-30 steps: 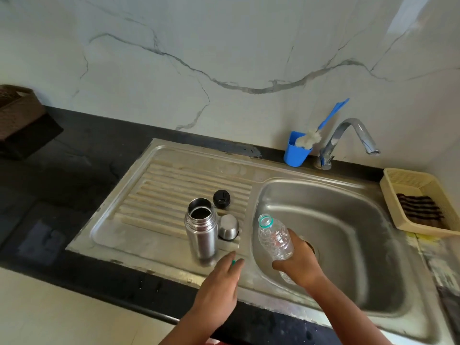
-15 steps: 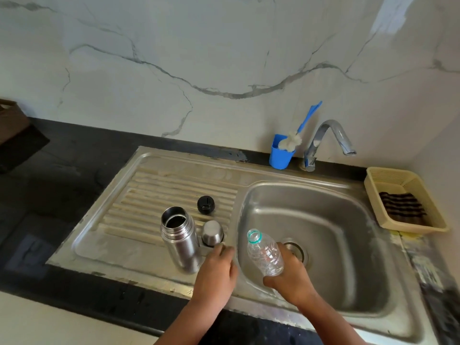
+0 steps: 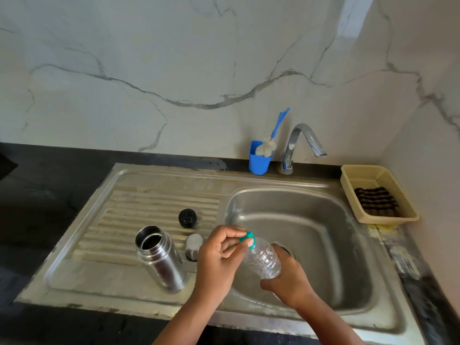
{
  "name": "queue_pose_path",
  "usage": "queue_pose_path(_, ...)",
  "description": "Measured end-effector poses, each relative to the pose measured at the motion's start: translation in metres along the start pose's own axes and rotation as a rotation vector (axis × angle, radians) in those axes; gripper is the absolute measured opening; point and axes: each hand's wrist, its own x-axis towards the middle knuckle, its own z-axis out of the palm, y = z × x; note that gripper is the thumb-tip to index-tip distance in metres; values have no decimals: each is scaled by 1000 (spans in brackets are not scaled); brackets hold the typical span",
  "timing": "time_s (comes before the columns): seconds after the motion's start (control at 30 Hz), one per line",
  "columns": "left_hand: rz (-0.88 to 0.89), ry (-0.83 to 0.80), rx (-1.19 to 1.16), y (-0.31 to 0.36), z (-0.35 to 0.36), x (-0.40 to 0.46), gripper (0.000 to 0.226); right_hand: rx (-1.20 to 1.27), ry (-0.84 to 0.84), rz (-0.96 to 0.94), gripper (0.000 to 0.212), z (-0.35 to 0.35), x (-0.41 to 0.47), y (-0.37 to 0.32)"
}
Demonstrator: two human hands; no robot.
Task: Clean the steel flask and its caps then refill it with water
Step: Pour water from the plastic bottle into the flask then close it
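Note:
The steel flask [image 3: 160,260] stands open and upright on the ribbed drainboard [image 3: 149,207]. Its steel cup cap [image 3: 193,246] sits just right of it, and the black inner stopper [image 3: 187,218] lies farther back. My right hand [image 3: 288,278] grips the lower half of a clear plastic bottle [image 3: 263,260], tilted left over the sink basin's [image 3: 323,245] edge. My left hand [image 3: 219,257] pinches the green bottle cap [image 3: 247,237] at the bottle's mouth. The bottle's base is hidden in my palm.
A tap [image 3: 302,143] stands behind the basin with a blue cup [image 3: 258,161] holding a blue-handled brush [image 3: 271,140] beside it. A beige basket [image 3: 378,192] with a dark cloth sits at the right. Dark countertop [image 3: 49,190] lies left of the sink.
My left hand picked the green cap up from the drainboard near the flask and brought it to the bottle's mouth. The bottle has tilted further left. The flask stayed put.

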Motion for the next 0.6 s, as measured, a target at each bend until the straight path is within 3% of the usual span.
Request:
queue_pose_path(0.13, 91, -67, 45, 1, 0, 10, 17, 11, -10, 32, 77, -4, 9, 1)
queue_pose_path(0.27, 428, -167, 488, 3, -2, 27, 17, 18, -29, 60, 98, -6, 14, 1)
queue_pose_path(0.33, 500, -198, 581, 8, 1, 33, 17, 26, -21, 65, 102, -8, 14, 1)
queue_pose_path(0.4, 419, -204, 486, 14, 7, 35, 21, 55, -3, 52, 89, -12, 13, -2)
queue_pose_path(0.47, 220, -155, 305, 20, 16, 34, 26, 94, 5, 26, 66, -17, 12, -9)
queue_pose_path(0.6, -161, -88, -47, 32, 25, 43, 21, 182, 7, 23, 60, -23, 12, -18)
